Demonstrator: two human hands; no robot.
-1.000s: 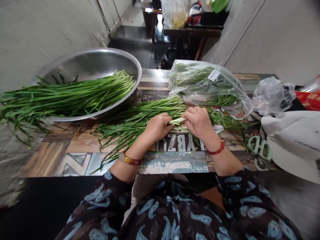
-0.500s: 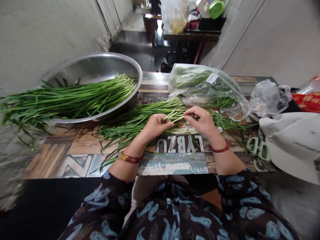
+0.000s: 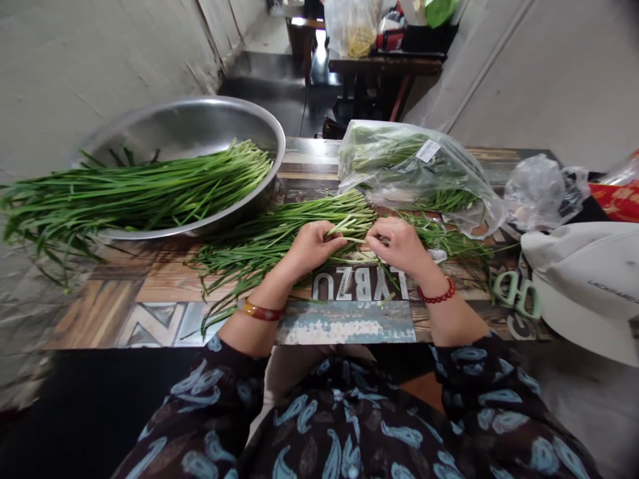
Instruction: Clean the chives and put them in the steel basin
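My left hand (image 3: 315, 247) is closed around a few garlic chives, their pale stem ends poking out past the thumb toward the right. Close by, my right hand (image 3: 398, 243) pinches at the tip of one of those stems. Its fingertips are partly hidden, so the exact grip is hard to see. Under and behind my left hand, a loose pile of garlic chives (image 3: 264, 234) lies on the wood-patterned table (image 3: 344, 326), leaves pointing left. Thin green scraps (image 3: 449, 241) are scattered right of my right hand.
A large steel bowl (image 3: 279, 133) at the left holds a thick bundle of chives (image 3: 174, 193) overhanging its rim. Behind my hands lies a clear plastic bag (image 3: 464, 174) of greens. Green-handled scissors (image 3: 516, 295), a white cap (image 3: 584, 286) and a crumpled bag (image 3: 534, 189) sit right.
My right hand has curled more, its fingers folding in at the stem ends. My left hand keeps its hold. The view has shifted slightly.
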